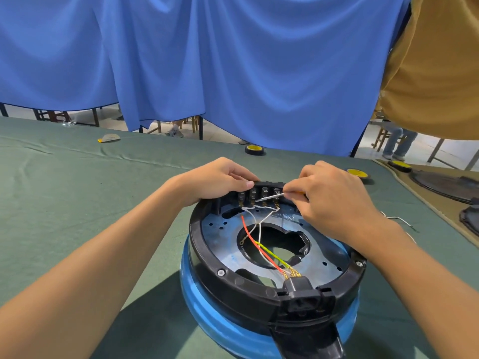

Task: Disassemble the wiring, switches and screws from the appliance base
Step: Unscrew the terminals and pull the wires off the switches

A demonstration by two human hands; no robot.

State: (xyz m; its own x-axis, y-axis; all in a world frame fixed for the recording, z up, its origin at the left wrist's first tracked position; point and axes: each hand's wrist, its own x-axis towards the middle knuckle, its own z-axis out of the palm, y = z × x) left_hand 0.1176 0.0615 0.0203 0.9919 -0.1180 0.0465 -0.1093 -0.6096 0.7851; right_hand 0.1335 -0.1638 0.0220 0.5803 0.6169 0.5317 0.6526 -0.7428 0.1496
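Observation:
The round appliance base (223,278), a black ring on a blue body, lies upside down on the green cloth. A row of switches (259,196) sits at its far rim. White wires (255,211), a red wire (259,248) and a yellow-green wire (274,256) run from the switches to a black plug socket (302,294) at the near rim. My left hand (217,181) grips the far rim beside the switches. My right hand (329,200) holds a screwdriver (269,196), its metal tip touching the switch terminals. A hex screw (221,272) sits in the ring.
Rolls of yellow-black tape (254,150) (359,173) lie behind the base. Loose white wire (396,218) lies to the right. Dark round parts (445,183) rest on a tan mat at far right. A blue curtain (233,60) hangs behind the table.

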